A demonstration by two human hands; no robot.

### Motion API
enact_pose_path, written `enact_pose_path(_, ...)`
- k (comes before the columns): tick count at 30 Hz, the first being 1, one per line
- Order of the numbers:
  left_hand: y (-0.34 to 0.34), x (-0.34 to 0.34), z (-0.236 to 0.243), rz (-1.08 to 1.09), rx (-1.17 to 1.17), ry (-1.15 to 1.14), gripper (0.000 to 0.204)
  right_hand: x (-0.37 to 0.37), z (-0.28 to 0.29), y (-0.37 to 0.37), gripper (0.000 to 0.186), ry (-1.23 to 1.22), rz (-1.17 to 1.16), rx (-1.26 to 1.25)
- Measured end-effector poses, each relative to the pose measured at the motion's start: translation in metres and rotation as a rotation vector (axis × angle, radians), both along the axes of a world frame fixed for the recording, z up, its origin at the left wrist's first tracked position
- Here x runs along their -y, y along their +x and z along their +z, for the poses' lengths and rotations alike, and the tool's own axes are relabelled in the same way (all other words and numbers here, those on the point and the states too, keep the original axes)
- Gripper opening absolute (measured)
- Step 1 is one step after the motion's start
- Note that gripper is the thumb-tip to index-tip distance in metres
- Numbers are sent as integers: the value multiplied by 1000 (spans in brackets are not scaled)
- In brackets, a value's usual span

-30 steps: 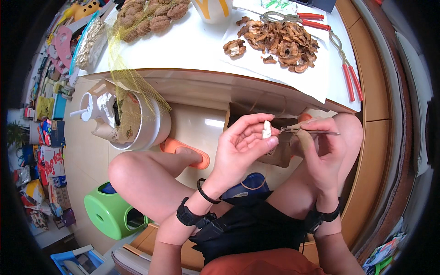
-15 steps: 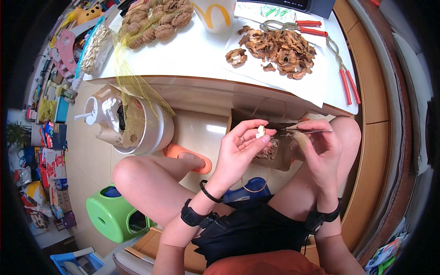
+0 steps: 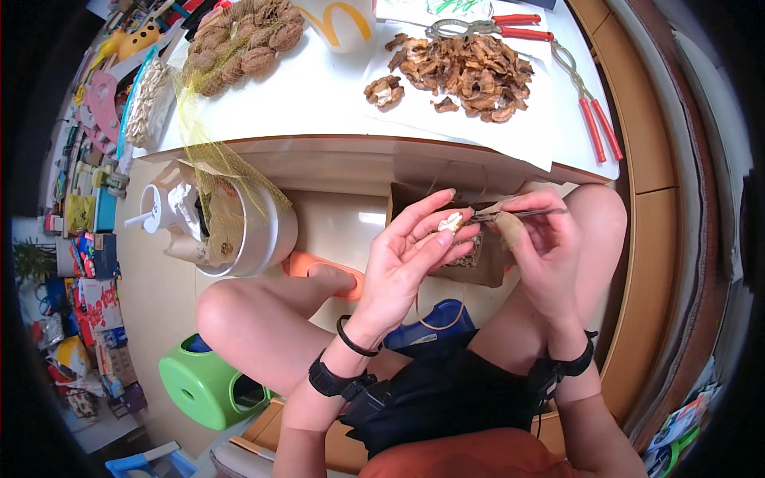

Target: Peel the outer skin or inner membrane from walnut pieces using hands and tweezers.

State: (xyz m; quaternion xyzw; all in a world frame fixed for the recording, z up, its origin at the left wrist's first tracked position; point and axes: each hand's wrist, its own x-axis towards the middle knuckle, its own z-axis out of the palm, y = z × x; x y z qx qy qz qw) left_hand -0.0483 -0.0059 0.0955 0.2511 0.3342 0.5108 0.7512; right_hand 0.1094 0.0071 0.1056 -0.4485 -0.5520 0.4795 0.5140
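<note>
My left hand [image 3: 405, 259] pinches a pale, partly peeled walnut kernel [image 3: 451, 222] between thumb and fingers. In my right hand [image 3: 544, 253] is a pair of thin metal tweezers [image 3: 522, 213], whose tips reach to the kernel. Some right-hand fingertips look wrapped in tan covers. Beneath both hands an open brown paper bag [image 3: 478, 275] stands on the floor with small brown and pale bits inside. On the white table lies a heap of brown walnut pieces [image 3: 478, 76] on white paper, with one separate piece [image 3: 385, 93] to its left.
Red-handled pliers [image 3: 522, 32] and a second red-handled pair [image 3: 594, 127] lie on the table's right. Whole walnuts [image 3: 247, 56] sit in a yellow net that hangs over a white bin [image 3: 275, 227]. A zip bag [image 3: 147, 103], paper cup [image 3: 339, 28] and green stool [image 3: 195, 382] stand around.
My hands have come closer together, and the tweezers' tips now meet the kernel. The view has shifted slightly, so the table things sit higher and further left.
</note>
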Motion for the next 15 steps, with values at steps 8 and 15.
enact_pose_path(8,0,3,-7,0,-114,26,31,3,0,-4,16,62,23,62)
enact_pose_path(15,0,2,-5,72,-59,-12,33,5,1,-2,21,15,-22,26)
